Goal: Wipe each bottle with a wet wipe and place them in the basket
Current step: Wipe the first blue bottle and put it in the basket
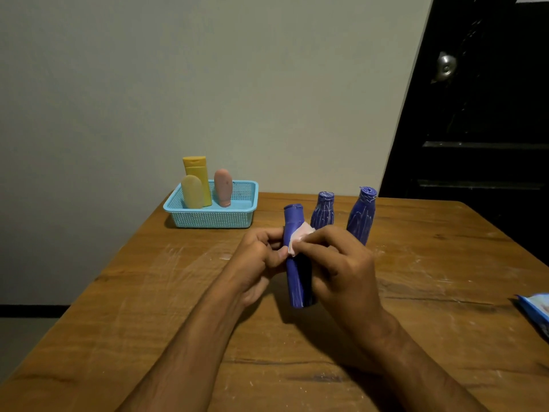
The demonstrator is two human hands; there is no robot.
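My left hand grips a blue bottle with white streaks, held upright above the middle of the table. My right hand pinches a white wet wipe against the bottle's upper part. Two more streaked blue bottles stand just behind my hands. At the back left a light blue basket holds a tall yellow bottle, a pale yellow bottle and a pink bottle, all upright.
The wooden table shows white smears around my hands. A blue wipe packet lies at the right edge. A dark door stands behind the table's right corner, and a plain wall is at the back.
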